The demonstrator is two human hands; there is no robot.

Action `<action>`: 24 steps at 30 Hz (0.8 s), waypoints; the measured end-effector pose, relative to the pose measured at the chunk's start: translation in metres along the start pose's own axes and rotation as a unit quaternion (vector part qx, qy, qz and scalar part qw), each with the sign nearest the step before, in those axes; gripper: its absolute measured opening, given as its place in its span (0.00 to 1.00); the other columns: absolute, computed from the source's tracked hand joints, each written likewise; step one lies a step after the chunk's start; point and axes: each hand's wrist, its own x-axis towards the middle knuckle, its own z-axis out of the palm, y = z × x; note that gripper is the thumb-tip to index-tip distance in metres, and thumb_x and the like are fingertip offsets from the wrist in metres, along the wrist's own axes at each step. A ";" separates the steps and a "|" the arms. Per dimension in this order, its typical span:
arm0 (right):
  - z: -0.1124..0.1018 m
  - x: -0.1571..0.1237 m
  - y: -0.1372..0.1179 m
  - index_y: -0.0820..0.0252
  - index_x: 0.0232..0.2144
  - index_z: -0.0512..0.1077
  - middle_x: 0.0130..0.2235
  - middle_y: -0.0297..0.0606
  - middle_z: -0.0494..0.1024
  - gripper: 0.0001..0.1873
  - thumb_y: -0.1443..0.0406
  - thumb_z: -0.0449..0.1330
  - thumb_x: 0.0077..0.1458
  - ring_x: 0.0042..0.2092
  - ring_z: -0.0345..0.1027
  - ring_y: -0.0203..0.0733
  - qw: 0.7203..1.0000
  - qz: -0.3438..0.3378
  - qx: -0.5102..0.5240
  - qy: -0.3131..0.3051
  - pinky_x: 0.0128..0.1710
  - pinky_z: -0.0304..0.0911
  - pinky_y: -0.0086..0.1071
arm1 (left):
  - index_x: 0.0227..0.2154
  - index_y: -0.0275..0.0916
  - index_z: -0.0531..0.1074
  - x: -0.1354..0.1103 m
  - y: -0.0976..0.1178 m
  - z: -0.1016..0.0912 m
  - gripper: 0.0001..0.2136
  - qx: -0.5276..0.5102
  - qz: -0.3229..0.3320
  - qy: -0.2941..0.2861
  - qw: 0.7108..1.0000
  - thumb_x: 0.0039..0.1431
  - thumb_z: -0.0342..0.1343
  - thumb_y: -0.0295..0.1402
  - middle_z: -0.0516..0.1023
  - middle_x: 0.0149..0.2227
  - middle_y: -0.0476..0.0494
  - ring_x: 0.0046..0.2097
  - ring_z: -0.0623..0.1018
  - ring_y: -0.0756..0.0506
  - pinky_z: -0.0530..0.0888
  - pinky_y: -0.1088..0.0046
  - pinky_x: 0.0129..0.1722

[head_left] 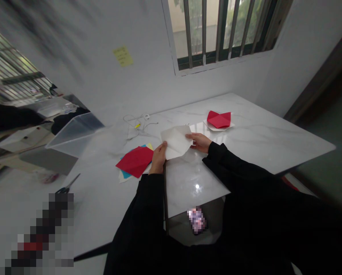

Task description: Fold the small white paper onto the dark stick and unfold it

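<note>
A white sheet of paper [176, 140] with fold creases is held above the white marble table [254, 141]. My left hand [158, 157] grips its lower left edge, fingers closed on it. At the sheet's right edge, my right hand [199, 140] pinches the paper. Both arms are in black sleeves. A stack of coloured sheets with a red one [135, 161] on top lies just left of my left hand. A folded red paper on a white sheet [219, 119] lies beyond my right hand.
A clear plastic box [73, 133] stands at the left. Scissors [68, 186] lie near the table's left front. A white cable with a yellow piece [137, 125] lies by the wall. A barred window [219, 30] is above; a yellow note [123, 56] sticks to the wall.
</note>
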 end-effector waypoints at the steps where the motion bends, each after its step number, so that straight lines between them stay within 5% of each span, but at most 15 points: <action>1: 0.001 -0.001 0.000 0.59 0.43 0.78 0.44 0.40 0.82 0.11 0.62 0.68 0.59 0.35 0.73 0.36 1.000 0.018 0.010 -0.006 0.35 0.72 0.30 | 0.39 0.34 0.77 -0.001 0.001 0.001 0.26 0.000 -0.006 0.008 1.000 0.54 0.67 0.56 0.78 0.27 0.44 0.28 0.76 0.47 0.69 0.75 0.24; 5: 0.006 -0.005 -0.002 0.63 0.43 0.77 0.42 0.43 0.82 0.11 0.59 0.63 0.66 0.38 0.76 0.38 0.999 0.039 0.010 -0.014 0.40 0.74 0.33 | 0.41 0.34 0.78 -0.007 0.008 0.004 0.25 0.019 -0.037 0.046 0.998 0.58 0.64 0.55 0.77 0.27 0.45 0.25 0.74 0.49 0.67 0.76 0.21; 13: 0.012 -0.011 -0.007 0.65 0.37 0.74 0.31 0.44 0.78 0.16 0.57 0.56 0.71 0.35 0.77 0.40 0.997 0.076 0.023 -0.003 0.35 0.75 0.31 | 0.35 0.35 0.78 -0.004 0.010 0.006 0.21 0.073 -0.056 0.112 0.989 0.67 0.56 0.50 0.79 0.29 0.41 0.26 0.76 0.47 0.70 0.76 0.21; 17: 0.012 -0.015 -0.008 0.64 0.44 0.73 0.38 0.43 0.81 0.05 0.67 0.61 0.68 0.37 0.77 0.39 0.996 0.076 0.029 -0.029 0.41 0.78 0.34 | 0.31 0.33 0.78 -0.001 0.008 0.003 0.22 0.099 -0.034 0.106 0.989 0.65 0.58 0.51 0.80 0.29 0.38 0.30 0.79 0.45 0.71 0.76 0.24; 24: 0.016 -0.018 -0.009 0.64 0.53 0.70 0.45 0.46 0.82 0.14 0.61 0.55 0.72 0.40 0.80 0.42 0.989 0.105 0.088 -0.053 0.48 0.79 0.40 | 0.38 0.36 0.78 0.002 0.000 0.000 0.22 0.054 -0.044 0.096 0.993 0.65 0.56 0.54 0.80 0.30 0.42 0.27 0.77 0.48 0.70 0.77 0.20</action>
